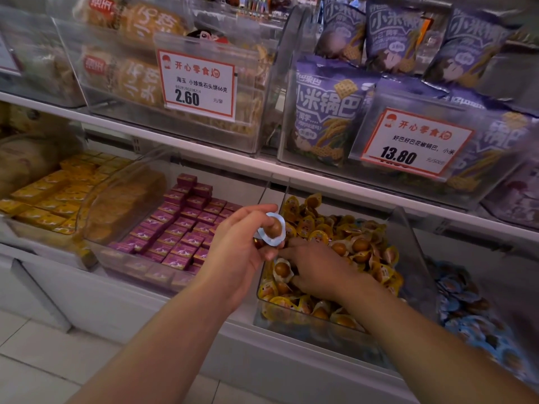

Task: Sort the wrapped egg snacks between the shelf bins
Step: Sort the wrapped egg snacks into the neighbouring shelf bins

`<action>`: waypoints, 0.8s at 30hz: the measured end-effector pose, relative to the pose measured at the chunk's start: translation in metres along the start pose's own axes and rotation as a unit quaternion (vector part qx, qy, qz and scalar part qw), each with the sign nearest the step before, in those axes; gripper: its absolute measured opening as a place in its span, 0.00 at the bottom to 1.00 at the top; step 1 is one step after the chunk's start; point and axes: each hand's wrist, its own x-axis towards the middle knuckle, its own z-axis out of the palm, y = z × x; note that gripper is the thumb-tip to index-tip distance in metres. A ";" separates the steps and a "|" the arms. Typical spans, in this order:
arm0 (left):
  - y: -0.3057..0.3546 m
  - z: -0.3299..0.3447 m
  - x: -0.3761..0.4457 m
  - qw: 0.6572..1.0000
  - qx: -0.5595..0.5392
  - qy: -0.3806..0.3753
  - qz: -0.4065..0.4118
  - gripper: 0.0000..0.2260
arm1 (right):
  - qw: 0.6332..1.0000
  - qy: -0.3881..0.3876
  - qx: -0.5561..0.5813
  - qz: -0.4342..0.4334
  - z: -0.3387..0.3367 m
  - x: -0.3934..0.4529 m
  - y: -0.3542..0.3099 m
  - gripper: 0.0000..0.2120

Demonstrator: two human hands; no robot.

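A clear bin (pixel 408 243) on the lower shelf is filled with several yellow-wrapped egg snacks (pixel 329 228). To its right, another bin holds blue-wrapped egg snacks (pixel 466 304). My left hand (pixel 236 252) hovers at the yellow bin's left wall and pinches blue-wrapped egg snacks (pixel 272 228) between thumb and fingers. My right hand (pixel 318 269) reaches down into the yellow bin, palm down, with its fingers among the yellow snacks; whether they hold one is hidden.
Left of the yellow bin stand bins of purple boxes (pixel 180 228) and yellow boxes (pixel 49 196). The shelf above carries clear bins of purple crisp bags (pixel 329 112) and orange biscuit packs (pixel 137 77), each with a price tag. White floor tiles lie below.
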 end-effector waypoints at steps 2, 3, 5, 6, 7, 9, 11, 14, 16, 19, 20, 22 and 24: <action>0.000 0.000 0.000 1.000 -0.003 0.000 0.000 0.18 | 0.999 0.024 0.021 -0.007 0.003 -0.002 -0.002 0.26; 0.000 0.000 -0.001 1.000 -0.004 -0.001 0.000 0.18 | 0.999 0.029 0.037 -0.003 0.004 -0.004 -0.001 0.24; 0.000 0.000 0.000 1.000 -0.001 -0.003 0.003 0.19 | 0.995 0.046 0.091 0.023 0.003 -0.008 0.002 0.18; -0.001 0.000 0.000 1.000 0.005 -0.002 0.005 0.19 | 0.987 0.065 0.139 0.046 0.000 -0.010 0.005 0.15; -0.002 0.000 0.000 1.000 0.018 -0.001 0.010 0.19 | 0.971 0.094 0.208 0.078 -0.004 -0.013 0.009 0.13; -0.006 0.002 -0.001 0.997 0.070 0.001 0.026 0.15 | 0.892 0.172 0.384 0.162 -0.016 -0.020 0.012 0.09; -0.012 0.005 -0.002 0.987 0.149 0.001 0.054 0.09 | 0.771 0.224 0.552 0.224 -0.027 -0.028 0.014 0.05; -0.027 0.013 -0.003 0.954 0.276 0.008 0.117 0.08 | 0.692 0.231 0.647 0.224 -0.037 -0.039 0.011 0.05; -0.039 0.021 -0.005 0.921 0.352 -0.005 0.166 0.09 | 0.701 0.244 0.631 0.224 -0.042 -0.044 0.007 0.04; -0.053 0.032 -0.006 0.889 0.405 -0.019 0.214 0.12 | 0.676 0.257 0.649 0.235 -0.048 -0.052 0.002 0.06; -0.056 0.034 -0.005 0.881 0.413 -0.014 0.229 0.14 | 0.646 0.257 0.676 0.244 -0.050 -0.055 0.000 0.07; -0.061 0.037 -0.004 0.869 0.423 0.004 0.258 0.18 | 0.553 0.223 0.763 0.249 -0.052 -0.063 -0.009 0.11; -0.065 0.041 -0.006 0.853 0.438 0.000 0.284 0.24 | 0.461 0.163 0.846 0.214 -0.056 -0.074 -0.021 0.17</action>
